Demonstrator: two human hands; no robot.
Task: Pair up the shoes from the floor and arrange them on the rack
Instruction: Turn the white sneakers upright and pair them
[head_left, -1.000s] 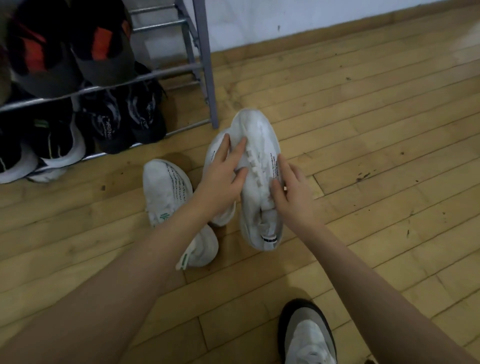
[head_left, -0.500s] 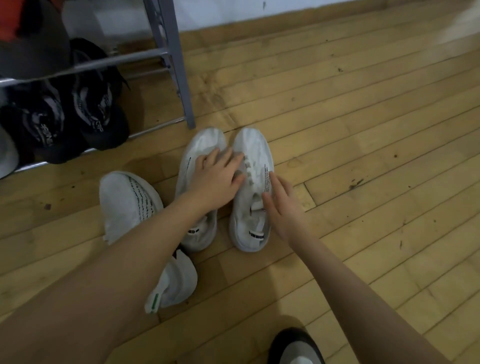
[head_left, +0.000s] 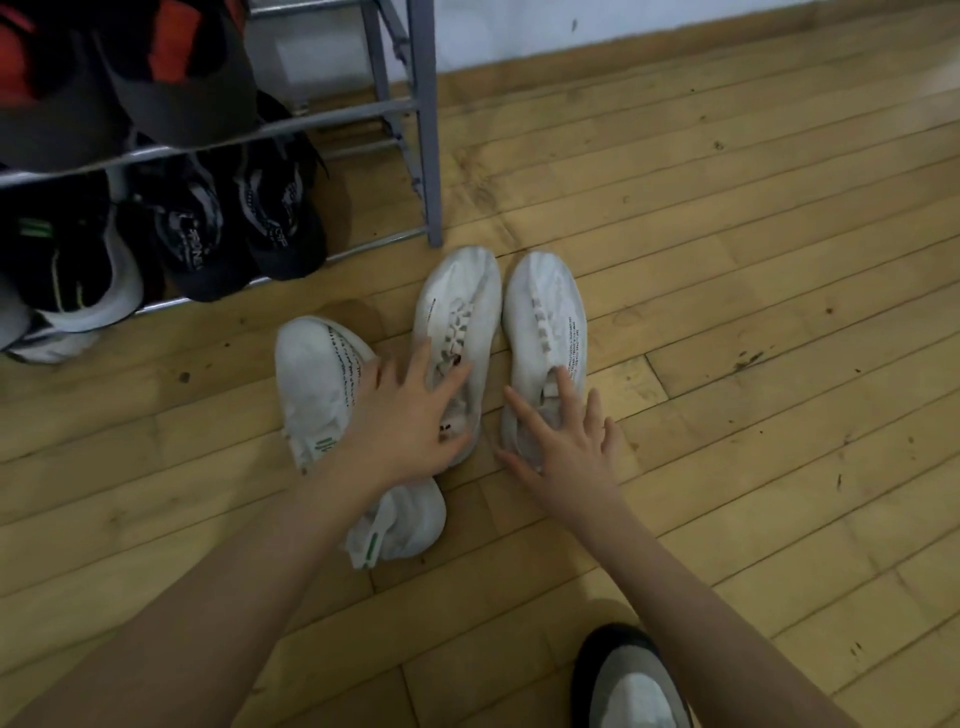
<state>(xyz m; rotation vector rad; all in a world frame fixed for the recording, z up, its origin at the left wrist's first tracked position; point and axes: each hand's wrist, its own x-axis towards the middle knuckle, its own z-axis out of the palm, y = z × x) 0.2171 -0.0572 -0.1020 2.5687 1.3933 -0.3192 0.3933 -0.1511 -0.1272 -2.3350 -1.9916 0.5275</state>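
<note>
1. In the middle of the frame two matching white shoes stand side by side on the wooden floor (head_left: 727, 312), toes pointing to the top of the frame: the left white shoe (head_left: 460, 312) and the right white shoe (head_left: 543, 317), close together with a thin gap between them
2. The left hand (head_left: 410, 421) lies flat over the heel end of the left white shoe, fingers spread and straight, gripping nothing
3. The right hand (head_left: 566, 441) rests on the heel end of the right white shoe, fingers straight and fanned out, holding nothing
4. At centre left a white shoe with green marks (head_left: 322, 384) lies just beside the pair, partly under the left forearm
5. In the upper left the metal rack (head_left: 426, 156) holds dark shoes (head_left: 234, 228) on its lower bar
6. At the bottom edge a grey shoe with a black rim (head_left: 628, 686) shows beside the right forearm
</note>
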